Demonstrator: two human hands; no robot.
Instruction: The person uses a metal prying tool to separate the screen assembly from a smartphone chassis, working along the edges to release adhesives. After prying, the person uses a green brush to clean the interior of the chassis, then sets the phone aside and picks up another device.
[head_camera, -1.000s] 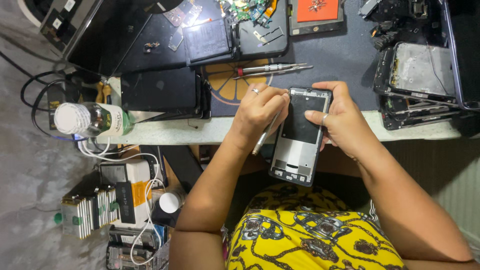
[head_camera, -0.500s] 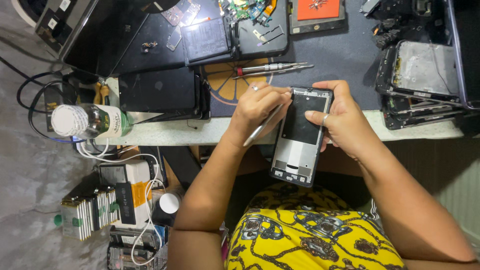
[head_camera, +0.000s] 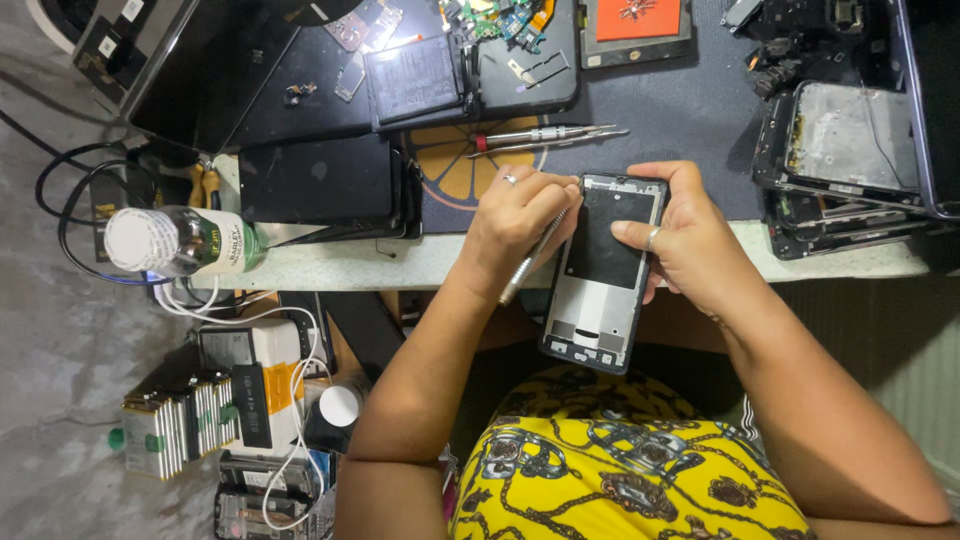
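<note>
Both arms reach forward, bent at the elbows. The left hand (head_camera: 515, 225) is curled up tight, with a ring on one finger. The right hand (head_camera: 685, 235) is cupped, its fingers bent, ring showing.

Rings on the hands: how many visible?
2. One ring on a finger of the left hand, which grips a metal tool; one ring on a finger of the right hand holding the phone frame. Others may be hidden.

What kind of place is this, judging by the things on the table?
Probably a phone repair bench: an opened phone in the hands, screwdrivers on the mat, and stripped phone parts lying around.
</note>
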